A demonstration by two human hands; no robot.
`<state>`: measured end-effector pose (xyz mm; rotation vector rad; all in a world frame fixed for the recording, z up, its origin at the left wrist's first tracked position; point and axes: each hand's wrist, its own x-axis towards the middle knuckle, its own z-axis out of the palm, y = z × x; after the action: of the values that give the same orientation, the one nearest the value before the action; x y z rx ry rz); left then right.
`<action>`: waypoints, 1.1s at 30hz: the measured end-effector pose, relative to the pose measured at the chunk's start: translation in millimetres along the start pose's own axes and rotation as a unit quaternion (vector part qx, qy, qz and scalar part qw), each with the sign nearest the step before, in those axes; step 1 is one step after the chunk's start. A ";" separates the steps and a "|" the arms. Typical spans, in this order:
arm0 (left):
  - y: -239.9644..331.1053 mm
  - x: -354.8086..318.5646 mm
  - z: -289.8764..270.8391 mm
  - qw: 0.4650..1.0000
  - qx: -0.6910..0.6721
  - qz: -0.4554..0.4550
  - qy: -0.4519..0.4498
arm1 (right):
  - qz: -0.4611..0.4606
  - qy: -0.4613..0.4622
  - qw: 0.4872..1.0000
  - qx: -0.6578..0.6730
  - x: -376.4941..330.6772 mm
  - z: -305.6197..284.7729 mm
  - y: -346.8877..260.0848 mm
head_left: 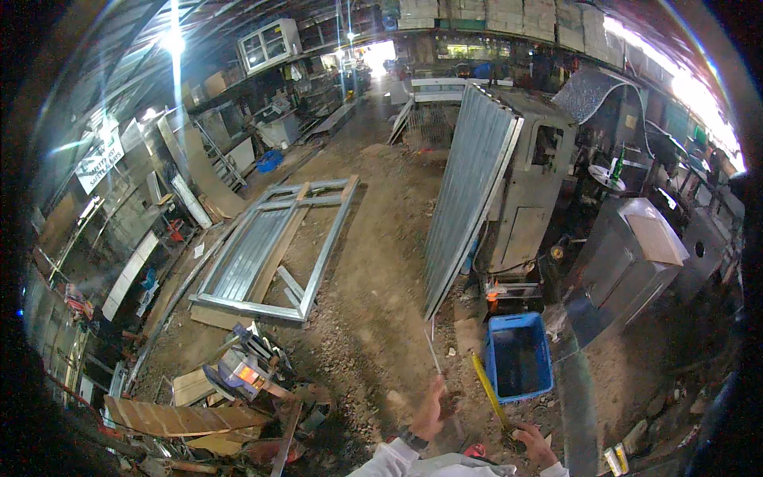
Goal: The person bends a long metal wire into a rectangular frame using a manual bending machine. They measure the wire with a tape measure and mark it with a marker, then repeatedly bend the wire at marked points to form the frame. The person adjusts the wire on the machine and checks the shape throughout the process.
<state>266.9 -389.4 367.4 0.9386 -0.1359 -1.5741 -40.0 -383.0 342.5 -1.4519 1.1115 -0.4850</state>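
My left hand (429, 410), a dark band at its wrist, is closed at the lower middle. A thin pale rod (435, 354) runs up and away from its fingers toward the foot of the corrugated metal panel (474, 191). My right hand (537, 445) is at the lower right, its fingers curled at the near end of a tape measure (488, 388). The yellow blade slants away to the left, beside a blue plastic crate (519, 316). The tape's case is mostly hidden in the hand. A small red thing (474, 451) lies between my hands.
A metal frame with wooden bars (318, 262) lies on the dirt floor to the left. Nearer are a saw-like machine (246, 374) and wood planks (183, 417). Grey metal cabinets (616, 262) stand on the right, behind a flat metal strip (578, 405).
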 end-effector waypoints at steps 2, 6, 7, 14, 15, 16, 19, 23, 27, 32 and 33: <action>-3.7 22.9 -12.9 0.994 -0.043 -0.031 -0.097 | -0.097 0.038 0.994 -0.035 -8.7 11.2 11.8; -21.9 71.6 -88.0 0.893 -0.192 -0.032 -0.405 | 0.089 0.035 0.972 0.216 1.1 51.1 -101.3; -17.9 67.1 -80.1 0.904 -0.204 -0.003 -0.377 | 0.077 0.023 0.979 0.187 5.4 54.5 -106.2; 57.8 6.9 -26.5 0.988 0.110 0.109 -0.019 | -0.036 0.013 0.995 -0.091 41.0 74.7 -151.6; 59.0 6.2 -29.1 0.984 0.130 0.119 -0.009 | -0.031 0.007 0.993 -0.117 45.9 77.5 -158.3; 60.9 4.3 -31.2 0.980 0.150 0.130 0.001 | -0.028 0.001 0.989 -0.143 50.1 80.4 -164.1; 54.5 13.5 -46.8 0.961 0.178 0.205 0.056 | -0.074 0.010 0.975 -0.210 58.0 90.7 -168.8; 48.9 16.1 -62.9 0.953 0.180 0.219 0.108 | -0.092 -0.024 0.972 -0.217 70.8 100.1 -158.6; 36.5 16.1 -60.3 0.940 0.088 0.278 0.176 | -0.031 -0.052 0.965 -0.256 63.6 103.0 -165.9; 46.9 -13.5 -52.0 0.951 0.164 0.199 0.171 | -0.020 -0.056 0.967 -0.248 53.1 99.7 -172.0; 52.5 -17.9 -42.8 0.946 0.188 0.187 0.186 | -0.035 -0.050 0.967 -0.247 52.7 98.8 -167.5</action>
<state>333.3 -369.5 377.7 1.4020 -0.3353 -1.0150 123.5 -397.9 459.3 -1.9319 1.1504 -0.1822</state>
